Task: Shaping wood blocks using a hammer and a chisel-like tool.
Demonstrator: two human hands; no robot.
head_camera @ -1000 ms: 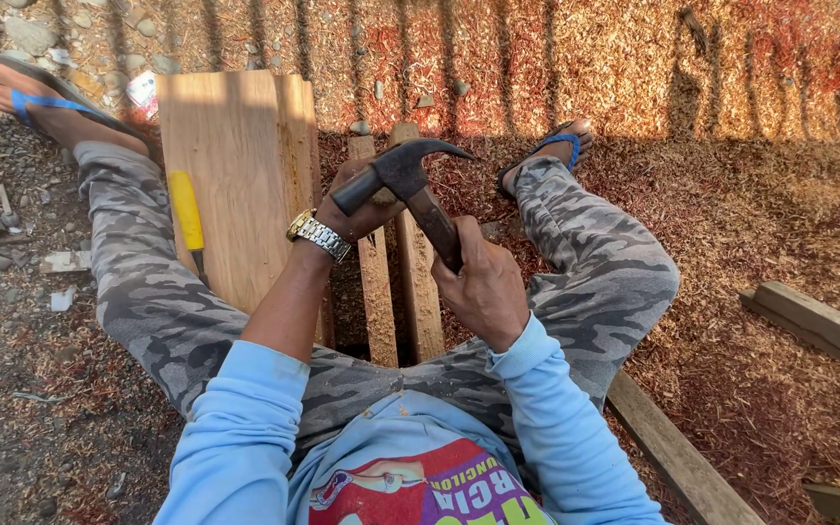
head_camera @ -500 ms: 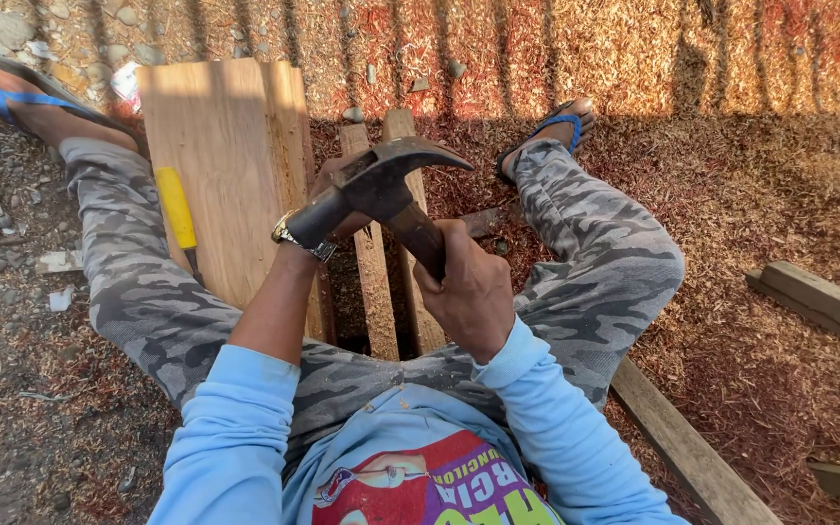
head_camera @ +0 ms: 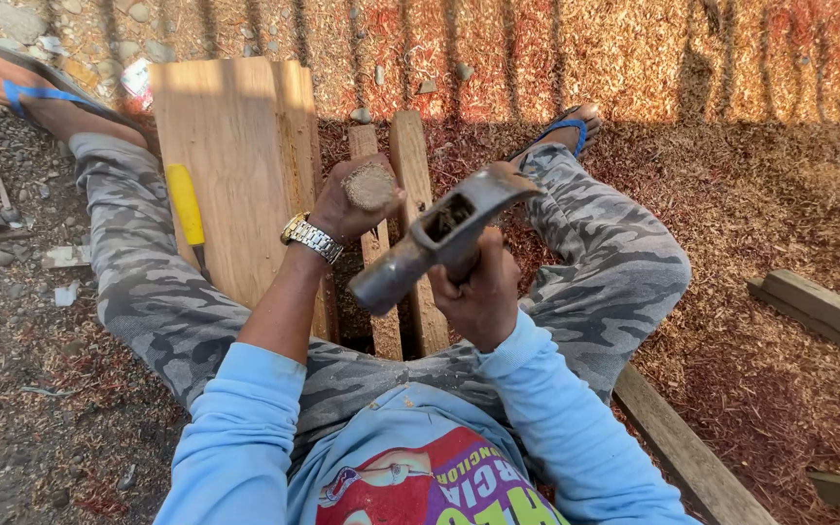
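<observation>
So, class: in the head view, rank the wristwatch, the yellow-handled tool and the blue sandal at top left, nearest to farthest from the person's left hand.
1. Wristwatch: on the wrist, right behind the left hand.
2. Yellow-handled tool: lying on the wide board, to the hand's left.
3. Blue sandal: top left corner, on the outstretched foot.

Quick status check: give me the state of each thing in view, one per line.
Steel claw hammer: raised, gripped by right hand.
Round wooden peg: held on end by left hand over the two narrow wooden slats.
Yellow-handled chisel: lying untouched on the wide wooden board.
</observation>
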